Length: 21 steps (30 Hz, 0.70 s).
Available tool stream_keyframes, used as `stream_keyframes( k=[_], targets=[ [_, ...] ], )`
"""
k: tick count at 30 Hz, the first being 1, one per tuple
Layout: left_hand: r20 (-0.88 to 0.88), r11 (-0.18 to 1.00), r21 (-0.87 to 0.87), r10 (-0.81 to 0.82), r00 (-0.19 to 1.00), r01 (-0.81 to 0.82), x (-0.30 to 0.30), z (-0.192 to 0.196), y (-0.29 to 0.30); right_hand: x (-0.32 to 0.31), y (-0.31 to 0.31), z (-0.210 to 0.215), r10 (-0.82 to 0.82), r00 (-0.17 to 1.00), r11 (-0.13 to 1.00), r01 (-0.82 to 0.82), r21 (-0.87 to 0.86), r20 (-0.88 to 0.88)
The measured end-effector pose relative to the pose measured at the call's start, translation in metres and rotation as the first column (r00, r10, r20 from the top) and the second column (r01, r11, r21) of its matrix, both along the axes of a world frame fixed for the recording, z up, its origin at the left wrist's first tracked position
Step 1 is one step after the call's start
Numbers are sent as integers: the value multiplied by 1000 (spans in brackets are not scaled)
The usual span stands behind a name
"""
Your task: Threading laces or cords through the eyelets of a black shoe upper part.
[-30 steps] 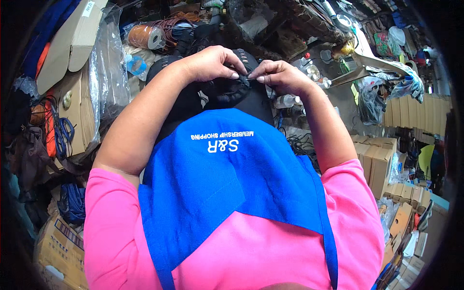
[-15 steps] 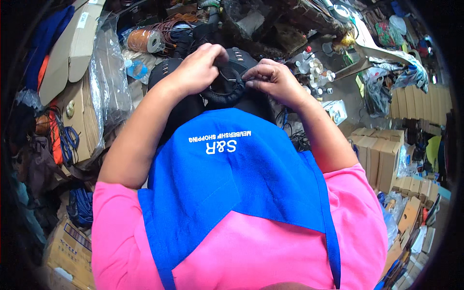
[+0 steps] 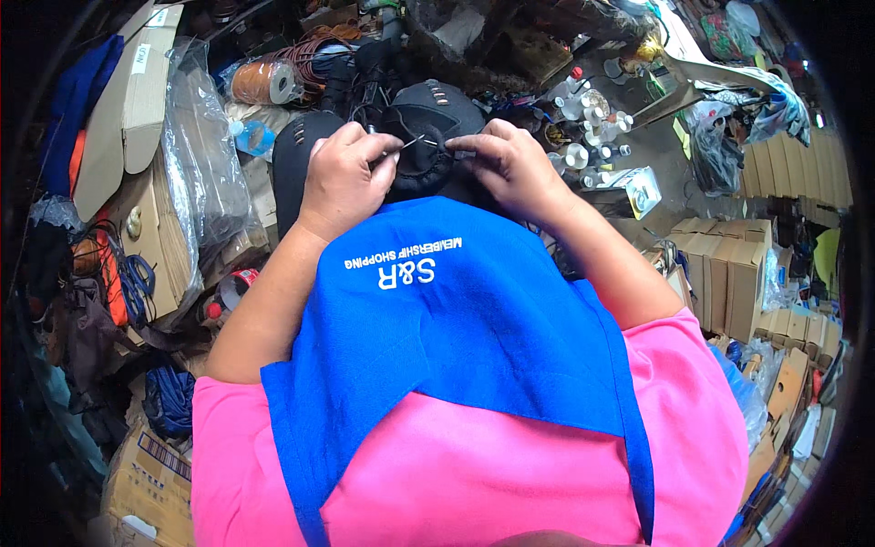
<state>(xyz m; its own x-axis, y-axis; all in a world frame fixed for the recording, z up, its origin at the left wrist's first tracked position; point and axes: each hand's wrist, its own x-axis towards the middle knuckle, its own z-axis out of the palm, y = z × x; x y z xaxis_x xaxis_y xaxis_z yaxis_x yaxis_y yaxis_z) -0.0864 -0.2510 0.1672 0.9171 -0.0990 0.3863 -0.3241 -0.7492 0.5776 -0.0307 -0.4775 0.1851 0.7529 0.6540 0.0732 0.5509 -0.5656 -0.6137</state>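
A black shoe point(image 3: 424, 137) sits just above the top edge of the person's blue apron point(image 3: 456, 319), toe pointing away, and both hands work at its collar. The left hand point(image 3: 344, 178) pinches what looks like a thin needle or thread end at the shoe's near rim; the right hand point(image 3: 510, 164) pinches the rim just beside it – fingertips of the two hands almost meeting. A second dark shoe point(image 3: 292, 164) lies left of the first. To stitch well here, I'd judge the right hand should keep the edge taut – short, even pulls, with no slack.
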Motion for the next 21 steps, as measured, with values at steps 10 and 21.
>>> stream_keyframes(
  k=[10, 21],
  targets=[
    [-180, 967, -244, -114, 977, 68, 13, -10, 0, 42, -7, -2, 139, 906, 990, -121, 71, -401],
    [-147, 984, -152, -117, 982, 94, 17, -2, -3, 49, -9, -2, 161, 882, 987, -137, 87, -442]
  ],
)
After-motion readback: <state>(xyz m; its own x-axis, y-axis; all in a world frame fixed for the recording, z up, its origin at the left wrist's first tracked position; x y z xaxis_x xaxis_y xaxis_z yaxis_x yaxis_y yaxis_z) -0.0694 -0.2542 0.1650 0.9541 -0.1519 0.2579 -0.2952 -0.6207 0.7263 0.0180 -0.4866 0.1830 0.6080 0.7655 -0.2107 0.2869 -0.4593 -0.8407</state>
